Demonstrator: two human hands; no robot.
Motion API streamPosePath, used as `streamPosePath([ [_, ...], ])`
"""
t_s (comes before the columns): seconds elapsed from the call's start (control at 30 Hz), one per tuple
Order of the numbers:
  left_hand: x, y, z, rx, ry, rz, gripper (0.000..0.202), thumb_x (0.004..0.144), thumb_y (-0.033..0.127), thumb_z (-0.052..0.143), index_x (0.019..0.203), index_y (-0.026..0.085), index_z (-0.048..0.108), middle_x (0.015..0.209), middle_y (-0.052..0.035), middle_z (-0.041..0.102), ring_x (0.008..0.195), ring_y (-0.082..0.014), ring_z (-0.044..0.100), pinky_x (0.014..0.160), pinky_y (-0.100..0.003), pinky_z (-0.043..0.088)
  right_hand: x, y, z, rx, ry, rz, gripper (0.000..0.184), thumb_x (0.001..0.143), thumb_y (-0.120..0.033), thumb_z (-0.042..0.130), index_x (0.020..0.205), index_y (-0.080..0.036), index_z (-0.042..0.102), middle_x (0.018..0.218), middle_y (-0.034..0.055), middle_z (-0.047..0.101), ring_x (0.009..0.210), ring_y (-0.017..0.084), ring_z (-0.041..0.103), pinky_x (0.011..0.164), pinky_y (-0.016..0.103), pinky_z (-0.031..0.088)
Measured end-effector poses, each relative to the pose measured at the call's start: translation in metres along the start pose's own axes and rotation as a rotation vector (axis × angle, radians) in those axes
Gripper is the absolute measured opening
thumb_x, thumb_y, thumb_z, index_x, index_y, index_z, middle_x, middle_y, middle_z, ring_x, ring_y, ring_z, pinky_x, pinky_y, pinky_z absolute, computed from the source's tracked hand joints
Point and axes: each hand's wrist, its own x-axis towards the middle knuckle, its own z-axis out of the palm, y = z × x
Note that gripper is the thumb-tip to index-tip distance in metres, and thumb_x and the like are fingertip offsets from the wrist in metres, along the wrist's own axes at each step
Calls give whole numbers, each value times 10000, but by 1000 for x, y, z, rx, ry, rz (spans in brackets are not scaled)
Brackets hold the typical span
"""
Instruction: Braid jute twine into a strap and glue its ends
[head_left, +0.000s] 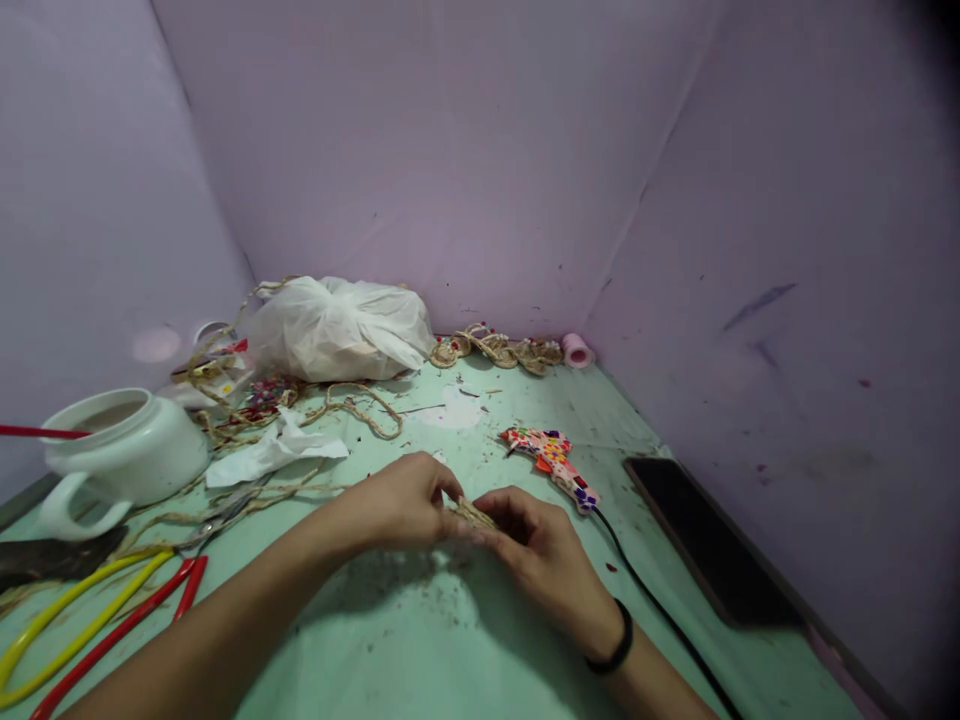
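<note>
My left hand [405, 505] and my right hand [541, 548] meet over the middle of the green table. Between their fingertips is a small piece of tan twine [474, 514], partly hidden by the fingers. Both hands are closed in a pinch on it. A length of tan cord [300, 490] trails across the table to the left and passes behind my left wrist; I cannot tell whether it joins the held piece. Beyond my right hand lies a glue gun [555, 460] with a colourful patterned cover. Its black cable [652, 595] runs past my right forearm.
At left stand a white mug [150, 450], scissors [225, 515] and yellow and red looped handles [90, 610]. Crumpled tissue [277, 450], a white plastic bag [341, 330], finished-looking twine ornaments [495, 347] and a pink roll [577, 351] sit farther back. A phone [712, 540] lies right.
</note>
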Motion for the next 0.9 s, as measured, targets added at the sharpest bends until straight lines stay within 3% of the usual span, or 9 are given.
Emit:
streamPosePath([
  [0.13,-8,2,-9,127,41,-36,120,598,241,552,616,163,642,480,49,429,474,-92,355,427,-205,232,2,-6,0,211,5,169,196,650,-302,697,778,-161,656,710,18,653,631,140,545,586,257,401],
  [0.23,-10,2,-10,135,94,-63,137,614,253,543,604,166,648,487,37,465,484,-100,383,435,-203,257,1,-12,0,227,-12,192,214,637,-311,692,755,-138,652,674,16,633,592,120,516,557,244,375],
  [0.37,-9,4,-8,143,106,8,156,621,253,552,633,164,679,520,23,522,519,-103,426,466,-196,291,0,-16,0,193,-15,219,184,614,-278,674,703,-126,621,594,-17,563,525,89,448,504,224,320],
  [0.67,-17,13,-10,347,89,34,144,641,227,552,644,203,694,588,4,624,560,-127,505,502,-219,300,-6,-11,1,111,36,169,96,609,-207,634,666,-132,615,584,-8,563,545,109,465,516,235,321],
  [0.83,-18,18,-2,440,110,83,287,664,279,590,938,257,671,732,5,670,627,-153,552,530,-232,317,-9,-7,5,99,77,112,89,631,-213,631,678,-142,606,629,20,612,579,134,514,543,251,368],
  [0.9,-17,17,3,463,97,139,230,698,282,564,897,248,674,737,-7,675,640,-160,565,536,-235,325,-10,-7,6,110,65,92,70,641,-200,628,670,-144,597,625,21,614,576,133,516,539,248,374],
])
